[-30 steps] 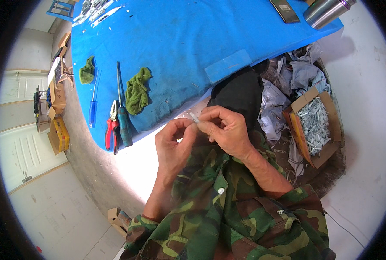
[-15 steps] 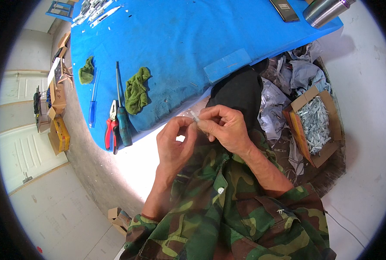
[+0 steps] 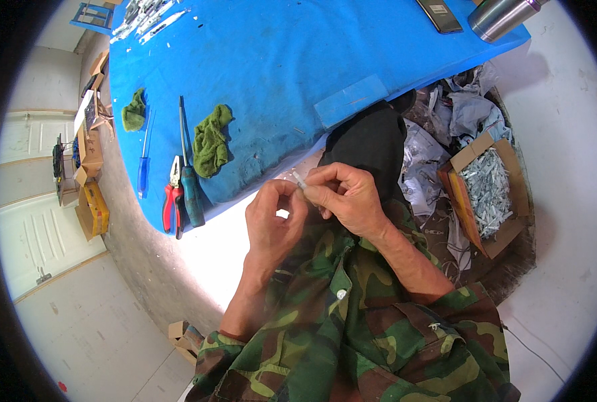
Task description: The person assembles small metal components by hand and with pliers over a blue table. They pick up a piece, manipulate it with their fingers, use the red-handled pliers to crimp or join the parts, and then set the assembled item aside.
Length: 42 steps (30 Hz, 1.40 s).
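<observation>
A small, slim whitish piece, too small to name, pokes up between my fingertips above my lap. My right hand pinches it between thumb and index finger, the other fingers curled in. Thumb and index of my left hand close in a ring, their tips meeting the lower end of the same piece. That lower end is hidden by the fingers. Both hands are just off the front edge of the blue-covered table.
Pliers, a teal-handled screwdriver, a blue screwdriver and two green cloths lie on the table's left. A phone and steel tumbler are far right. At my right stands a box of whitish pieces.
My left hand has shifted slightly to the right. The tip of the whitish piece has tilted a little leftward; my right hand has barely moved.
</observation>
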Motion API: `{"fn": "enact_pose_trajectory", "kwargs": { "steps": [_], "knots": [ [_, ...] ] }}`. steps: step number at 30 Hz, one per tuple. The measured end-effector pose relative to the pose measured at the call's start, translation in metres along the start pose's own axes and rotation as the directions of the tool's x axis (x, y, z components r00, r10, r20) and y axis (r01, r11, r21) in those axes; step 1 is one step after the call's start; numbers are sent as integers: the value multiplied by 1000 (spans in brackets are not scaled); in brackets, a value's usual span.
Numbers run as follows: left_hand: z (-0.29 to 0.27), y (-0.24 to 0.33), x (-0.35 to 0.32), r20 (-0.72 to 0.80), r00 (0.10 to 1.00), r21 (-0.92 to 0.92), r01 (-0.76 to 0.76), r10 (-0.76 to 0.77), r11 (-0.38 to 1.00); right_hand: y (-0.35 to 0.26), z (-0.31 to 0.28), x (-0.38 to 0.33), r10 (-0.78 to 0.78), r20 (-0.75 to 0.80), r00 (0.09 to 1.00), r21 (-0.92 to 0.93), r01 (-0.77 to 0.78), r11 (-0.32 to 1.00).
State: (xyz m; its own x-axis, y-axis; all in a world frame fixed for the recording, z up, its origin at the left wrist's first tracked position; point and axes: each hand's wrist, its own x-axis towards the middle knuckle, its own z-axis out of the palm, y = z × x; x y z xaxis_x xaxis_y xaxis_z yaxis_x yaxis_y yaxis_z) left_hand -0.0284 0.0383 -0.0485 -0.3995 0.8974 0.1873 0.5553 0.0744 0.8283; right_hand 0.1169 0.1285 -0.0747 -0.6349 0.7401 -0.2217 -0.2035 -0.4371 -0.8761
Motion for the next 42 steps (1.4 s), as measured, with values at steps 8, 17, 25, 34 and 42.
{"fn": "enact_pose_trajectory", "kwargs": {
  "steps": [8,17,25,34,42],
  "knots": [
    [-1,0,2,-3,999,71,-52,53,996,-1,-1,1,10,2,1000,20,-10,1000],
    [-5,1,3,48,991,151,-134,128,979,5,-3,0,30,15,999,27,-30,999],
    [2,-1,2,-2,990,100,-142,143,985,1,-3,1,31,13,999,16,-31,999],
    [9,2,11,-2,992,84,-123,124,989,-2,-4,0,19,-48,999,89,-15,996],
    [1,7,26,-75,997,18,-9,10,1000,-24,-9,-7,-139,-194,971,-123,116,986]
  ]
}}
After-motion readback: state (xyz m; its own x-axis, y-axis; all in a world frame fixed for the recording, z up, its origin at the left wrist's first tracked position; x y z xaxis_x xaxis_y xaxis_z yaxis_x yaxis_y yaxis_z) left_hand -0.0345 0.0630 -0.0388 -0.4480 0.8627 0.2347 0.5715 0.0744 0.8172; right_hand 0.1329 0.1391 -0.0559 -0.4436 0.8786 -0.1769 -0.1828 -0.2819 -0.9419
